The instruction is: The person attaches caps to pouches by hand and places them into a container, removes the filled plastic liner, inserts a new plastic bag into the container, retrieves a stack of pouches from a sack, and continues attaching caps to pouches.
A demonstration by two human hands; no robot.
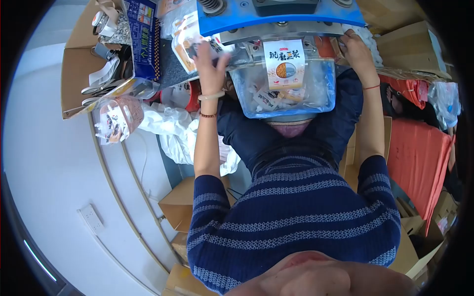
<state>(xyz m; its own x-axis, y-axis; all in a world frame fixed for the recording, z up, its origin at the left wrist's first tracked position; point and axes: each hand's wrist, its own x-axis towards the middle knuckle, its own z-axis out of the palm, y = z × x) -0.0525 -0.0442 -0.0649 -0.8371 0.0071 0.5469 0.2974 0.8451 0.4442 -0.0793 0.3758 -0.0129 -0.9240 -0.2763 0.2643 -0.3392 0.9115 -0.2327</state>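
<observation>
My left hand (pixel 211 73) is over a pile of white printed packets (pixel 185 52), thumb apart from the fingers, at the left of a blue press-like machine (pixel 281 23). Its fingertips are slightly smeared, and I cannot tell whether they touch the pile. A white printed packet (pixel 285 64) with dark characters and a round picture of beans hangs upright at the machine's front. My right hand (pixel 356 53) is at the machine's right end, fingers curled in by its edge; what they grip, if anything, is hidden. Below the packet is a plastic-lined bin (pixel 330 93) with printed scraps inside.
An open cardboard box (pixel 74 74) with assorted items stands at the left, beside a dark blue printed bag (pixel 141 42). White plastic sheeting (pixel 175 135) hangs below. Cardboard boxes (pixel 412 49) and a red-orange panel (pixel 417 167) are at the right.
</observation>
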